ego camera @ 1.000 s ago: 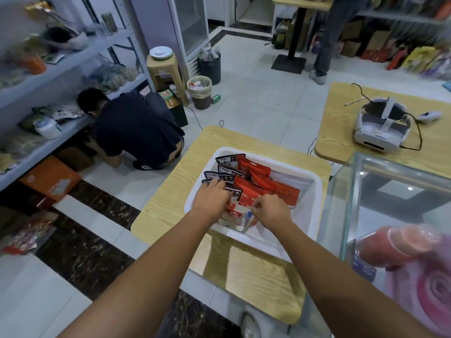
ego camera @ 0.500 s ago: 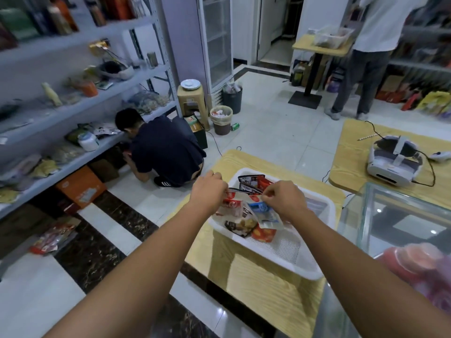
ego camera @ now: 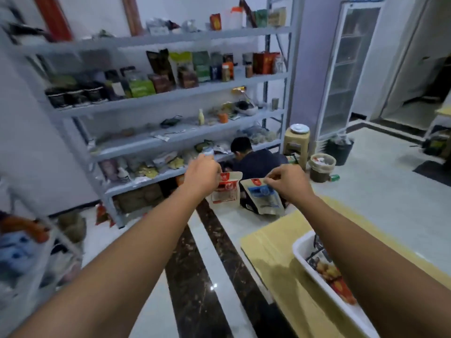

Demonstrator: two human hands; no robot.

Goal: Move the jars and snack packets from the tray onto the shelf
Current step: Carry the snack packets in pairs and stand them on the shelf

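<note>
My left hand point(ego camera: 202, 173) pinches the top of a red-and-white snack packet point(ego camera: 225, 191) that hangs below it. My right hand point(ego camera: 288, 181) pinches the top of a blue-labelled snack packet point(ego camera: 264, 197), also hanging free. Both packets are held out in the air towards the grey metal shelf point(ego camera: 170, 135), which carries jars, boxes and packets on several levels. The white tray point(ego camera: 302, 250) sits at the lower right on a wooden table point(ego camera: 273, 259), with several packets still inside; my right forearm hides part of it.
A person in dark clothes point(ego camera: 253, 159) crouches on the floor by the shelf's lower levels, directly beyond the packets. A stool point(ego camera: 296, 142), two bins point(ego camera: 322, 167) and a glass-door cooler point(ego camera: 346, 69) stand to the right. A rack with goods point(ego camera: 29, 252) is at the left.
Both hands have lifted a packet each out of the tray and carried them away from the table. The view has swung left and up towards the shelf.
</note>
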